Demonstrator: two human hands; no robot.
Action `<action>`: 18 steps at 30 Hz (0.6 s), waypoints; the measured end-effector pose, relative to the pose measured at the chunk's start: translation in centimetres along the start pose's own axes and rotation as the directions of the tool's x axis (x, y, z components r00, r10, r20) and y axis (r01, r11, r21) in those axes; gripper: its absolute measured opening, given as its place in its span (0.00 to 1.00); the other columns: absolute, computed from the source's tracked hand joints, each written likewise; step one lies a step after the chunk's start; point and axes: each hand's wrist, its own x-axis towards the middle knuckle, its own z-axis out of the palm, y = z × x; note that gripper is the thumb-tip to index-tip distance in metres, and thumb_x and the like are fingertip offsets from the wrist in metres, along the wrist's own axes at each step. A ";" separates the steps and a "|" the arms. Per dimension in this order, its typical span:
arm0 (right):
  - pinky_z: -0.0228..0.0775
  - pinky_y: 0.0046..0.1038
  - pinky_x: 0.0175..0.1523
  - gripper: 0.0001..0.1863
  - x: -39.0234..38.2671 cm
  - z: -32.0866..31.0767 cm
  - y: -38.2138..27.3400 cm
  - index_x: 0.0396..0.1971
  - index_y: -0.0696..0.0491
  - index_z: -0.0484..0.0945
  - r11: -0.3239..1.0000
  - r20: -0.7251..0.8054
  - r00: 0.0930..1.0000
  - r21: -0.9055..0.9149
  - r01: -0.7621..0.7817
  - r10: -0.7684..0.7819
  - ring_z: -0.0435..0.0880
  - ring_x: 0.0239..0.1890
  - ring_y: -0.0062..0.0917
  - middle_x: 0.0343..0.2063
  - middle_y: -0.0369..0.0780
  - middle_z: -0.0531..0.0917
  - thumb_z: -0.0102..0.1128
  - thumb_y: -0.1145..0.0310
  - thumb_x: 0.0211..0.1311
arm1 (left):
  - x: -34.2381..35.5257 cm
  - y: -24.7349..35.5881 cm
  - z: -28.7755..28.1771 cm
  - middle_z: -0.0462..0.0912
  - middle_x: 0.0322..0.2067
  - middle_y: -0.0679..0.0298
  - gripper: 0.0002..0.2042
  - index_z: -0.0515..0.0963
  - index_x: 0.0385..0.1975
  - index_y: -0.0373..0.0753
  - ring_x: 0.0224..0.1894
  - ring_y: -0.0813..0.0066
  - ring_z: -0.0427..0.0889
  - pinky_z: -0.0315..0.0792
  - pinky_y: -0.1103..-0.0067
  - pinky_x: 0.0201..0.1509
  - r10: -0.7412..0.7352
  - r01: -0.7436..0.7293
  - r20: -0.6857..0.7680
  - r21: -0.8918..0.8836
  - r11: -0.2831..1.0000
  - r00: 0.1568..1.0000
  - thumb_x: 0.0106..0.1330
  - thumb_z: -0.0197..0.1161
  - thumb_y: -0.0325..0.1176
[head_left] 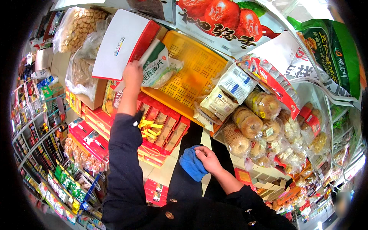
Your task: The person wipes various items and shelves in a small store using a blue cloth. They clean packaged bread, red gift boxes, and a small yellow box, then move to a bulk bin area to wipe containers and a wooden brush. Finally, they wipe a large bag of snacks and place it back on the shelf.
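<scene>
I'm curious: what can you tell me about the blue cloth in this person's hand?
The plain blue, soft-looking fabric cloth is crumpled into a loose, rounded bundle with creases and shallow folds. The person's bare right hand holds it by its upper right side; the rest spreads out left and downward. In the picture it lies in front of the black trousers; whether it touches them, I can't tell.

Left hand (133,74) — fingertip contact with white-and-red box (122,42) unclear. Right hand (210,160) — some fingers hidden by blue cloth (191,165). Yellow basket (188,51) partly covered by packets (219,102). Red-fruit bag (216,32) cut by top edge. Dark jacket (188,214) cut by lower edge. Left shelf goods (36,142) too small to tell.
</scene>
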 end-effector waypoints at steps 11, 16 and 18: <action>0.69 0.21 0.43 0.17 -1.0 -0.3 -1.8 0.44 0.60 0.73 0.999 -0.044 0.998 0.007 0.039 -0.038 0.76 0.35 0.18 0.32 0.37 0.80 0.55 0.63 0.63 | 0.3 5.5 -6.1 0.74 0.30 0.55 0.04 0.73 0.25 0.36 0.38 0.54 0.74 0.70 0.66 0.41 0.680 -0.748 0.485 -0.076 0.660 0.550 0.50 0.52 0.22; 0.68 0.21 0.42 0.17 -0.7 -0.2 -1.8 0.44 0.61 0.72 1.000 -0.064 0.998 0.022 0.014 -0.012 0.76 0.34 0.17 0.32 0.37 0.80 0.54 0.63 0.63 | 2.8 10.1 -4.1 0.77 0.32 0.60 0.06 0.79 0.27 0.41 0.40 0.58 0.77 0.74 0.69 0.42 0.713 -0.904 0.607 0.021 0.427 0.350 0.54 0.53 0.28; 0.68 0.20 0.42 0.17 -0.3 -0.2 -1.8 0.45 0.61 0.72 0.999 -0.059 0.998 0.032 0.013 -0.011 0.76 0.34 0.17 0.32 0.37 0.80 0.54 0.63 0.64 | 4.1 12.1 -3.3 0.77 0.33 0.60 0.06 0.79 0.27 0.41 0.41 0.59 0.77 0.75 0.70 0.41 0.760 -0.927 0.561 0.034 0.374 0.327 0.54 0.53 0.28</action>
